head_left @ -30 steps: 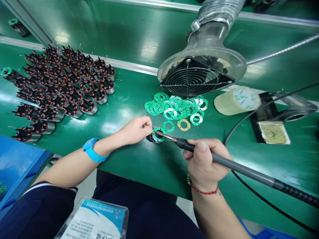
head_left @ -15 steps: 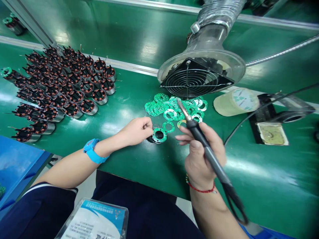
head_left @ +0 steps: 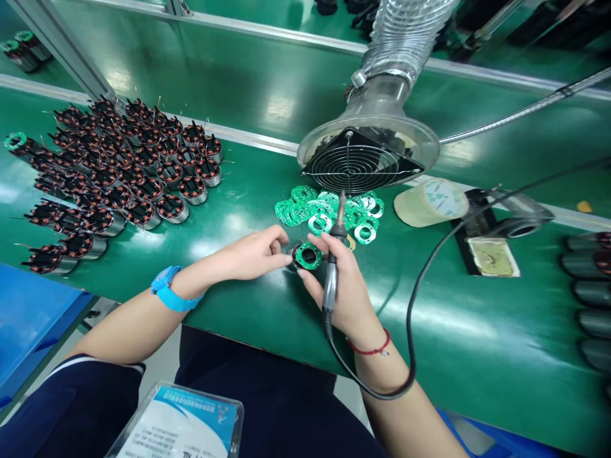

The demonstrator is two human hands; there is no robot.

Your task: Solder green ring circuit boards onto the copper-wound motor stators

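Note:
On the bench in front of me stands a motor stator point(head_left: 294, 259) with a green ring-shaped circuit board point(head_left: 305, 256) on its top. My left hand point(head_left: 252, 256) is at its left side, thumb tip close to the rim. The fingers of that hand are half curled, the thumb stands apart from them, and I see nothing held. My right hand point(head_left: 346, 286) holds a soldering iron point(head_left: 330, 283) with its tip pointing up and away. Thumb and forefinger of the same hand reach around the right side of the stator and its board.
Loose ring boards point(head_left: 298, 207) lie in a pile behind the stator. Above hangs a fume extractor fan point(head_left: 351, 162). Many wound stators point(head_left: 138, 165) stand at left. To the right are a tape roll point(head_left: 432, 202), a soldering sponge point(head_left: 491, 256) and dark cylinders point(head_left: 592, 292). The iron's cable point(head_left: 411, 331) loops over my right forearm.
My right hand has moved left to the stator, and the iron has swung more upright. My left thumb has opened away from the fingers. The view has shifted slightly to the right.

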